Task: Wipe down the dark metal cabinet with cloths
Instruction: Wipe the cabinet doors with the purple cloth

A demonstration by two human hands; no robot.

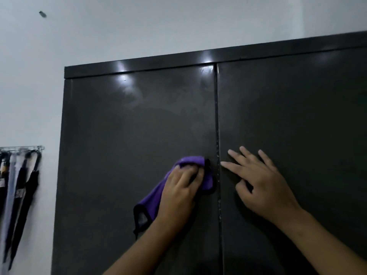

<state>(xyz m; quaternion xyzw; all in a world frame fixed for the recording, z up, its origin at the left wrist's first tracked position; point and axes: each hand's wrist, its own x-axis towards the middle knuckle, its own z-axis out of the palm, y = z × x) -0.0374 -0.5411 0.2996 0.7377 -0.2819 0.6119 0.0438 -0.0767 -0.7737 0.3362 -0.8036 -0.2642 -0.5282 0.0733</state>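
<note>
The dark metal cabinet (139,120) fills most of the head view, its two doors closed and meeting at a vertical seam. My left hand (181,187) grips a purple cloth (151,199) with black edging and holds it against the left door, just left of the seam. The cloth's loose end hangs down to the left of the hand. My right hand (262,181) lies flat on the right door with its fingers spread and straight, the fingertips close to the seam. Faint streaks show on the upper part of the left door.
A white wall (139,22) runs behind and to the left of the cabinet. Several folded umbrellas (19,195) hang from a rack at the far left. A small dark fixture (42,14) sits high on the wall.
</note>
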